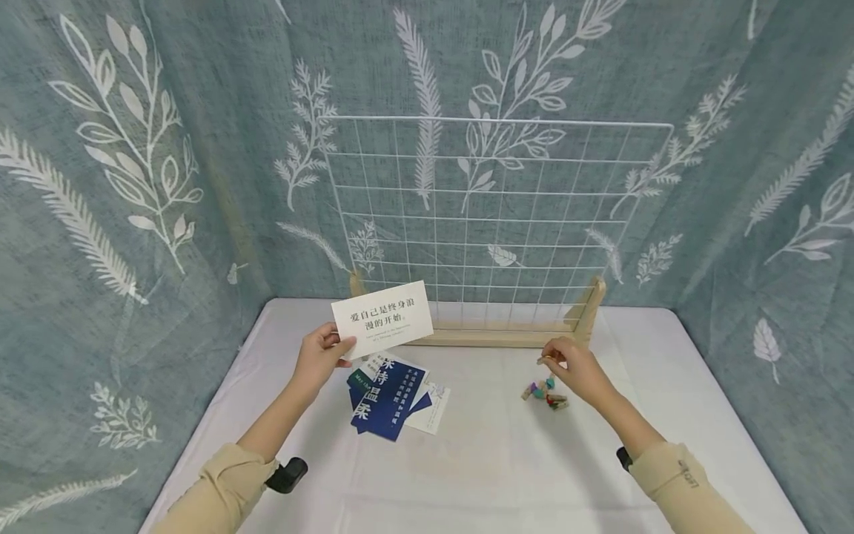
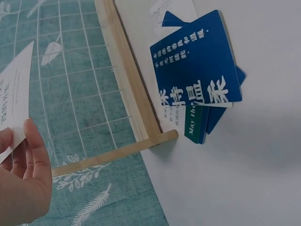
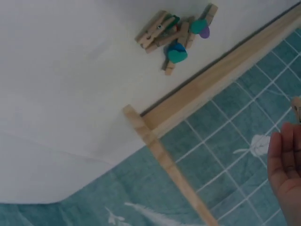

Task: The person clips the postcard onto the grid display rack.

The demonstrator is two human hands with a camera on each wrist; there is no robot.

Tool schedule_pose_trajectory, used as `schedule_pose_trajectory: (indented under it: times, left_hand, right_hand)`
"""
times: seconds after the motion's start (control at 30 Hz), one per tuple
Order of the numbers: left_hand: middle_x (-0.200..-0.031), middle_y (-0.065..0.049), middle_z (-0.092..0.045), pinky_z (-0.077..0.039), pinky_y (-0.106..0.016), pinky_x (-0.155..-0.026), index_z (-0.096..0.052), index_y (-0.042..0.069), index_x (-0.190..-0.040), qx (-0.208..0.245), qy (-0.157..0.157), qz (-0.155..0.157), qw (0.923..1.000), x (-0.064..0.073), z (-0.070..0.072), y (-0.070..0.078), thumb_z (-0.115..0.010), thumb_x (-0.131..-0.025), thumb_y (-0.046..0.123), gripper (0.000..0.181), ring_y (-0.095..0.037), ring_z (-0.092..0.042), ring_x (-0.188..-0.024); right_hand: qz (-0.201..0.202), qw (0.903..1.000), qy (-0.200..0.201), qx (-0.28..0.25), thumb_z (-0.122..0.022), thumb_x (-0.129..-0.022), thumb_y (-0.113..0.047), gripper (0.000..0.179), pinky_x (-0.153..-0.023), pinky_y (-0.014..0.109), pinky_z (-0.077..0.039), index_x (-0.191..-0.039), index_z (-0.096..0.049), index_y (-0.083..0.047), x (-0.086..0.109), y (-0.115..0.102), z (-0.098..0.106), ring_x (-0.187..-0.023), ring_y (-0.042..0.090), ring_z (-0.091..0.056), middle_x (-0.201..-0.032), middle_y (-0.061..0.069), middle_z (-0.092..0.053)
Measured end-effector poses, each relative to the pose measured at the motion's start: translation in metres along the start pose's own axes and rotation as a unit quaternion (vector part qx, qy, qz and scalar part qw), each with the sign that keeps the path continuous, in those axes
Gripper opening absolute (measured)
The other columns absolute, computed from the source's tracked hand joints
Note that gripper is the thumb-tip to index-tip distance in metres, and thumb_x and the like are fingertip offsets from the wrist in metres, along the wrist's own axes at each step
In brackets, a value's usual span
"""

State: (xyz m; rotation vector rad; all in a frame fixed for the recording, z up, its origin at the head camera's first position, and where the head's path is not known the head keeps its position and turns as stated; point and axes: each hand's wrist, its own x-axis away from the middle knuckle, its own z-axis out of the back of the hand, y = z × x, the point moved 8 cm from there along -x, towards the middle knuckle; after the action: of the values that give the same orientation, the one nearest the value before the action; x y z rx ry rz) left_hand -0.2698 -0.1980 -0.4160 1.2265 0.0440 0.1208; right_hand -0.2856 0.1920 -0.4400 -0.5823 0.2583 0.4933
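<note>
A white card [image 1: 383,317] printed with dark characters is pinched at its lower left corner by my left hand [image 1: 322,356], above the table. Beneath it lies a loose pile of cards, with a blue card [image 1: 390,400] on top; white and green cards show underneath. My right hand [image 1: 575,368] pinches a small wooden clothespin [image 3: 296,106] between thumb and fingers, partly cut off in the right wrist view. Below that hand, several wooden clothespins [image 3: 155,30] with coloured decorations in teal, blue and purple lie heaped on the table.
Behind the cards and clothespins stands a white wire grid [image 1: 494,215] on a wooden base [image 1: 494,340] with wooden feet at both ends. A white cloth covers the table [image 1: 487,460]. Blue-green curtains [image 1: 220,148] with white leaf patterns hang at the back and sides.
</note>
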Motion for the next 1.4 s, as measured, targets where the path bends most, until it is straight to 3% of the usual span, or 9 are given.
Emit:
schedule_pose_trajectory:
  times: [0.23,0.43,0.6,0.77,0.9,1.17,1.4]
  left_hand:
    - [-0.104,-0.022,-0.068,-0.053,-0.017,-0.058,-0.057,-0.007,-0.115,0.034,-0.009,-0.058,0.9977,-0.014,0.006,0.018,-0.063,-0.09,0.015,0.033,-0.009,-0.063,-0.074]
    - [-0.114,-0.031,-0.061,-0.051,-0.013,-0.059,-0.052,-0.01,-0.121,-0.038,0.001,-0.049,0.9981,-0.016,0.017,0.041,-0.056,-0.094,0.009,0.033,0.002,-0.058,-0.071]
    - [-0.118,-0.031,-0.059,-0.05,-0.012,-0.058,-0.05,-0.01,-0.125,-0.061,0.011,-0.055,0.9966,-0.025,0.03,0.057,-0.055,-0.095,0.009,0.036,0.009,-0.054,-0.067]
    - [-0.118,-0.033,-0.058,-0.05,-0.011,-0.058,-0.051,-0.01,-0.124,-0.058,0.026,-0.062,0.9961,-0.035,0.04,0.07,-0.054,-0.095,0.009,0.035,0.01,-0.053,-0.066]
    - [-0.119,-0.032,-0.059,-0.051,-0.012,-0.061,-0.051,-0.008,-0.124,-0.062,0.028,-0.064,0.9956,-0.041,0.042,0.079,-0.053,-0.096,0.01,0.034,0.01,-0.053,-0.067]
    - [-0.116,-0.032,-0.06,-0.048,-0.01,-0.058,-0.052,-0.008,-0.124,-0.072,0.025,-0.099,0.9922,-0.056,0.042,0.099,-0.053,-0.095,0.007,0.033,0.01,-0.053,-0.067]
    - [-0.109,-0.031,-0.062,-0.048,-0.009,-0.058,-0.054,-0.009,-0.118,-0.078,0.048,-0.138,0.9862,-0.065,0.05,0.127,-0.055,-0.094,0.007,0.029,0.011,-0.052,-0.065]
  right_hand:
    - [0.014,0.9995,-0.004,0.03,-0.066,-0.084,0.0,0.005,-0.065,0.032,-0.054,-0.087,-0.063,0.001,-0.023,-0.014,0.008,-0.071,0.016,-0.059,-0.077,0.008,-0.063]
    - [0.04,0.9989,-0.005,0.026,-0.065,-0.085,0.0,0.012,-0.068,0.035,-0.055,-0.095,-0.063,0.007,-0.044,-0.031,0.019,-0.075,0.023,-0.062,-0.085,0.015,-0.065]
    - [0.053,0.9983,0.002,0.025,-0.066,-0.084,0.001,0.018,-0.074,0.041,-0.056,-0.101,-0.064,0.008,-0.066,-0.045,0.032,-0.083,0.031,-0.065,-0.093,0.02,-0.068]
    - [0.095,0.9951,0.022,0.019,-0.068,-0.082,0.001,0.018,-0.074,0.041,-0.056,-0.099,-0.065,0.007,-0.087,-0.073,0.046,-0.083,0.031,-0.066,-0.093,0.02,-0.069]
    - [0.118,0.9926,0.022,-0.015,-0.068,-0.081,0.003,0.016,-0.077,0.041,-0.056,-0.096,-0.065,0.006,-0.1,-0.096,0.056,-0.085,0.031,-0.067,-0.094,0.02,-0.069]
    - [0.113,0.9909,0.008,-0.072,-0.064,-0.083,0.006,0.018,-0.085,0.041,-0.055,-0.101,-0.064,0.008,-0.136,-0.132,0.084,-0.093,0.034,-0.065,-0.101,0.023,-0.067]
    - [0.131,0.989,0.04,-0.057,-0.063,-0.084,0.006,0.017,-0.083,0.038,-0.055,-0.101,-0.064,0.009,-0.177,-0.164,0.114,-0.092,0.032,-0.065,-0.102,0.023,-0.067]
